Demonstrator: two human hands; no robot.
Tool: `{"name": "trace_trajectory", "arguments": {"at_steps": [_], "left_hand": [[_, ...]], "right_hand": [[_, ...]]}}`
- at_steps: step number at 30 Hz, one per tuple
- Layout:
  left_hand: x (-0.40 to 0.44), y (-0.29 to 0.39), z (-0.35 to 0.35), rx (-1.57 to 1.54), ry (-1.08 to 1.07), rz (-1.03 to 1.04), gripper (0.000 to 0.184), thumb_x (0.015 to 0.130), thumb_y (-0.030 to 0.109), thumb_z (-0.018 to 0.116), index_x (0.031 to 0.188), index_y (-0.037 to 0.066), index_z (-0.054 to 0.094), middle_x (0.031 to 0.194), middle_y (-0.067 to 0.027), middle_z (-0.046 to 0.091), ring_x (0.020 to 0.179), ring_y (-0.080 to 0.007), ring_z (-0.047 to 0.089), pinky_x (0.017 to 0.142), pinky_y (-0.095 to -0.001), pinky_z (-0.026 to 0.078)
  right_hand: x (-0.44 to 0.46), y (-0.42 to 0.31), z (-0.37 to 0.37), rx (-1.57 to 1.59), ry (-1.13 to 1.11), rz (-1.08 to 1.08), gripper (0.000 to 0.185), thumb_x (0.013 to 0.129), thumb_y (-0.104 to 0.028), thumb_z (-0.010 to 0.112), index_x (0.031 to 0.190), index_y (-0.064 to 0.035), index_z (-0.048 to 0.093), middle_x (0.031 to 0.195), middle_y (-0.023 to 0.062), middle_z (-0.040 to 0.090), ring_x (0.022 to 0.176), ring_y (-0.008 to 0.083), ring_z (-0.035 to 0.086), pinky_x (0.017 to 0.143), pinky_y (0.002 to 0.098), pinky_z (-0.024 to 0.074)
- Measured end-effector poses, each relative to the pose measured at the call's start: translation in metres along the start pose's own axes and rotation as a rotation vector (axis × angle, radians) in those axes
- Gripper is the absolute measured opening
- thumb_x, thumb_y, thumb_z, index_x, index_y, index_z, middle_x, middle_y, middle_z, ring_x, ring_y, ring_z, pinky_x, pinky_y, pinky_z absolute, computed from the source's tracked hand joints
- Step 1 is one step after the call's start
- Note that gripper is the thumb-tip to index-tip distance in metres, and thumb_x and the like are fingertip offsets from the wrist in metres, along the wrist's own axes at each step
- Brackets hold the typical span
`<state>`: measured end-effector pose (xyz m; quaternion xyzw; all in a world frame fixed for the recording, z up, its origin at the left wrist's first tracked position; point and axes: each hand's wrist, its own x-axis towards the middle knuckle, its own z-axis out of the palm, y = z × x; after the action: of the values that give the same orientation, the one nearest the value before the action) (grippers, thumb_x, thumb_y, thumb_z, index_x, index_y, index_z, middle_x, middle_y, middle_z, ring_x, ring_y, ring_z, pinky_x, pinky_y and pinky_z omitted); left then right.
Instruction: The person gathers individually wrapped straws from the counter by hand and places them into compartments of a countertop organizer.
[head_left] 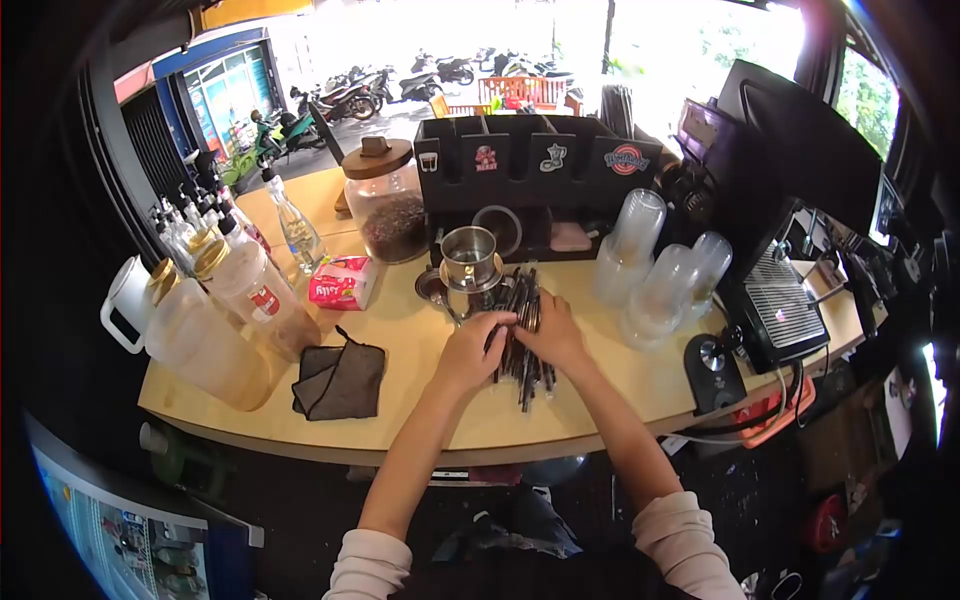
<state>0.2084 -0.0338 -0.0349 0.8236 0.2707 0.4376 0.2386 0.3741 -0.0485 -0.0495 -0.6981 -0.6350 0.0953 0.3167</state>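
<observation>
A loose bundle of dark straws in clear wrappers (526, 370) lies on the wooden counter (450, 405). My left hand (474, 350) is closed at the left side of the bundle, with dark straws between thumb and fingers. On the right side, my right hand (552, 334) rests on the straws with its fingers bent over them; what its fingertips grip is hidden. Just behind the hands stands a metal drip filter (469, 258) on a cup, with a metal spoon or scoop (432, 287) beside it.
Left: a folded dark cloth (340, 382), a red-and-white packet (342, 283), bottles and plastic jugs (205, 345). Behind: a bean jar (388, 215) and black organizer (530, 165). Right: stacked plastic cups (660, 290) and a coffee machine (775, 310).
</observation>
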Motion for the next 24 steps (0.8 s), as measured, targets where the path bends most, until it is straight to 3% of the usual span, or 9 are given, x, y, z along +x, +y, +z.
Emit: {"name": "trace_trajectory", "arguments": {"at_steps": [2,5,8,13,24], "left_hand": [[0.0,-0.003,0.001,0.036,-0.026,0.014,0.021,0.079,0.009,0.053,0.098,0.001,0.057,0.094,-0.0158,0.059,0.089,-0.0318,0.056,0.078,-0.0358,0.044],[0.0,-0.001,0.001,0.083,-0.074,0.128,0.018,0.078,0.014,0.054,0.092,0.002,0.058,0.094,-0.0134,0.059,0.088,-0.0306,0.054,0.078,-0.0366,0.043],[-0.004,0.001,0.004,0.146,-0.15,0.08,0.021,0.078,0.016,0.057,0.094,0.003,0.061,0.099,-0.0107,0.058,0.097,-0.0277,0.051,0.085,-0.0375,0.038],[-0.011,-0.004,0.012,0.268,-0.162,0.018,0.024,0.078,0.021,0.057,0.095,0.006,0.062,0.102,-0.0054,0.056,0.103,-0.0232,0.046,0.089,-0.0378,0.032],[-0.015,-0.002,0.012,0.278,-0.145,-0.011,0.025,0.079,0.022,0.056,0.098,0.007,0.061,0.101,-0.0051,0.054,0.102,-0.023,0.046,0.088,-0.0384,0.032]], "right_hand": [[0.0,0.003,-0.001,-0.02,-0.009,0.014,0.076,0.064,-0.027,0.067,0.125,0.0,0.03,0.113,0.0224,0.043,0.11,0.0363,0.039,0.089,0.0412,0.0388],[-0.004,-0.001,-0.008,-0.036,-0.003,0.016,0.072,0.062,-0.02,0.07,0.121,0.0006,0.034,0.112,0.022,0.043,0.11,0.0366,0.04,0.089,0.0407,0.0392],[-0.003,-0.007,-0.015,-0.057,-0.032,0.085,0.066,0.062,-0.018,0.071,0.116,0.0014,0.039,0.11,0.0209,0.046,0.107,0.0362,0.043,0.087,0.0404,0.0408],[-0.001,-0.009,-0.011,-0.239,-0.013,0.105,0.04,0.066,-0.008,0.063,0.102,0.0028,0.048,0.1,0.021,0.051,0.095,0.0353,0.053,0.08,0.0389,0.0451],[0.011,0.001,-0.028,-0.267,-0.188,0.251,0.043,0.063,-0.007,0.062,0.101,0.0044,0.048,0.097,0.0239,0.058,0.092,0.037,0.057,0.079,0.0414,0.0468]]}}
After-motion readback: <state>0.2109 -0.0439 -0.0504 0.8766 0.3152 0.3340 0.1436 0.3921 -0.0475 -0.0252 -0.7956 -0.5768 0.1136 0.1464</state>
